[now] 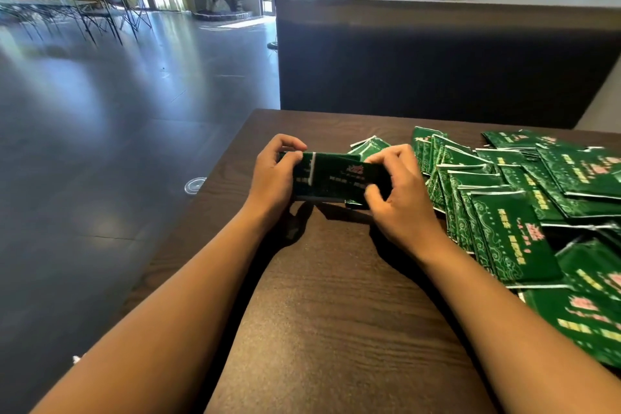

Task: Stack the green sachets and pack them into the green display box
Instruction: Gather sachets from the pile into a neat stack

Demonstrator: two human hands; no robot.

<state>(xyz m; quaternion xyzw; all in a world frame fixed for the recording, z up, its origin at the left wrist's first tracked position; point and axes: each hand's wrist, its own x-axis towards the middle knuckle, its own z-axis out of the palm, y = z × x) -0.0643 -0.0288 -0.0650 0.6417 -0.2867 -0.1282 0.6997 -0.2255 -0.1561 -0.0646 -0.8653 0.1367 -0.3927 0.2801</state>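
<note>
Tabletop (336, 312): two hands (339, 178) grip one stack (332, 178) (green sachets).

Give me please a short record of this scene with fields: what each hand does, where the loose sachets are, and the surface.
left hand: left hand grips the left end of the stack of green sachets
right hand: right hand grips the stack's right end
stack: held just above the wooden table
loose sachets: pile of sachets spread at the table's right
display box: not identifiable
</note>
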